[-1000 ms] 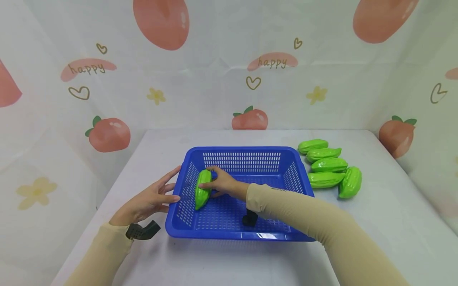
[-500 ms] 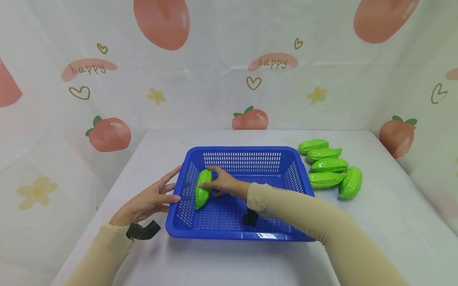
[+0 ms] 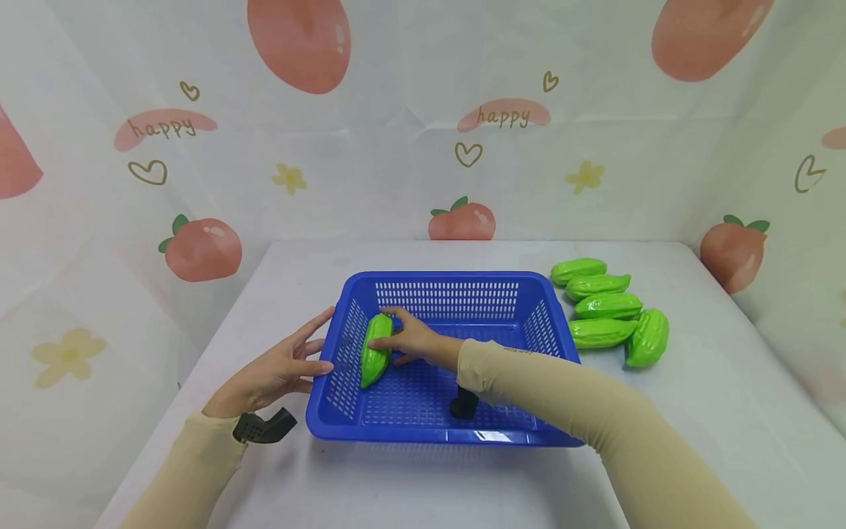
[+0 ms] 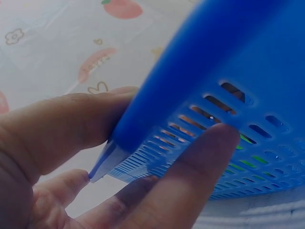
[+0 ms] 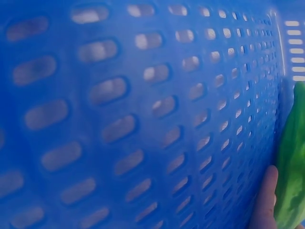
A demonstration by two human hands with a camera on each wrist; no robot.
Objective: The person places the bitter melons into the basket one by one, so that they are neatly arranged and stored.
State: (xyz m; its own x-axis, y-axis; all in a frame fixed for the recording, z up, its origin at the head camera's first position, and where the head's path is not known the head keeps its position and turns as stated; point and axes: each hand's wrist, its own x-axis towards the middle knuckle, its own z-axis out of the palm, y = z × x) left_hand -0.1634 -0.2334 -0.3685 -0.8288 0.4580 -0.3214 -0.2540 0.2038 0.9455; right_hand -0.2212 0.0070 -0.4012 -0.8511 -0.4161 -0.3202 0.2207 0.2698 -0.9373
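Note:
A blue plastic basket (image 3: 423, 435) with slotted walls stands on the white table. Inside it, along the left wall, lies a glossy green ridged bitter melon (image 3: 374, 361), pointed at its near end. My right hand (image 3: 415, 339) reaches in and holds this melon, thumb on the near side and fingers toward the far end. Only one fingertip (image 5: 268, 191) beside the melon shows in the right wrist view. At the basket's left side my left hand (image 3: 286, 369) grips the rim, its fingers (image 4: 190, 176) spread against the outer wall.
Several more green bitter melons (image 3: 608, 306) lie in a group on the table right of the basket, partly behind its right rim. A printed cloth (image 3: 390, 162) hangs behind the table (image 3: 734, 411). My right sleeve (image 3: 568, 389) crosses the basket's near right corner.

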